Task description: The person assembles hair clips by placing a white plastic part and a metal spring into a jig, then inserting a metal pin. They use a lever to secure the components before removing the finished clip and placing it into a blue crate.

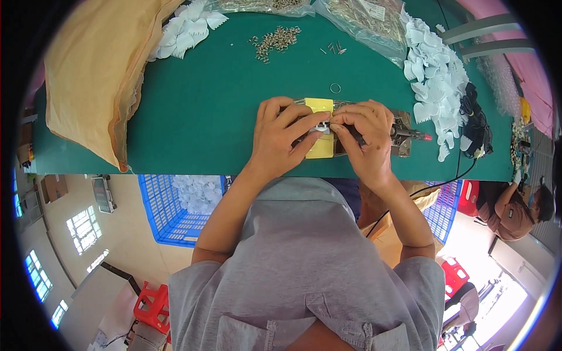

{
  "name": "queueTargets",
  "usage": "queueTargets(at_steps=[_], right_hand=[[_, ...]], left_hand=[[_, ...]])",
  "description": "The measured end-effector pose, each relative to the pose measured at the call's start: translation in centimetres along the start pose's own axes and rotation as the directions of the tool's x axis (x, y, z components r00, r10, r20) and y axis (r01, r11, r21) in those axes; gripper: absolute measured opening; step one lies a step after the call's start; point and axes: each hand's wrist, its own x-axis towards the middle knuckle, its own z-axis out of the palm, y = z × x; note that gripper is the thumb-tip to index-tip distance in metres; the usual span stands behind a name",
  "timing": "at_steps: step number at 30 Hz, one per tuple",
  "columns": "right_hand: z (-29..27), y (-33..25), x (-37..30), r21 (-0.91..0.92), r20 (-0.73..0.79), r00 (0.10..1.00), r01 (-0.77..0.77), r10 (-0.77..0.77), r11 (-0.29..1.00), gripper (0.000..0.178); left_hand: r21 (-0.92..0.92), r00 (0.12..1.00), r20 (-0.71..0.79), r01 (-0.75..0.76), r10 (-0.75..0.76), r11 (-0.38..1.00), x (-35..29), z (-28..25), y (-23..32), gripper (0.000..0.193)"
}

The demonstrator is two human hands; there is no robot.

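Both my hands meet over a fixture with a yellow plate (319, 150) near the table's front edge. Between my fingertips is a small white part (321, 127) with some dark detail, mostly covered by the fingers. My left hand (281, 131) pinches it from the left. My right hand (366, 131) is closed at its right side, thumb and finger pressed together; whatever they pinch is too small to make out. A metal clamp with a red-tipped handle (426, 137) sticks out to the right of my right hand. Just beyond the fixture lies a thin metal ring (335, 88).
On the green table (193, 117) lie a pile of small metal pieces (278, 41), loose pins (335, 48), white plastic pieces (433, 76), clear bags (366, 26), a large brown paper bag (93, 82) and a black cable bundle (475, 120). A blue basket (155, 210) stands below, left.
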Motion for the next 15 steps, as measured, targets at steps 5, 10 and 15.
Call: queueTargets(at_steps=[5,10,15], right_hand=[[0.01,-0.23,-0.33,0.086,-0.049,0.998,-0.044,0.048,0.995,0.01],[0.24,-0.56,-0.48,0.014,-0.007,0.999,-0.052,0.052,0.999,0.014],[0.03,-0.31,-0.34,0.072,0.014,0.997,-0.075,0.074,0.995,0.018]], left_hand=[[-0.006,1.0,0.008,0.006,-0.006,1.0,-0.23,0.15,-0.13,0.042],[-0.028,1.0,0.01,0.016,-0.016,0.999,-0.32,0.22,-0.35,0.04],[-0.036,1.0,-0.003,0.011,-0.011,0.999,-0.06,0.18,-0.31,0.04]])
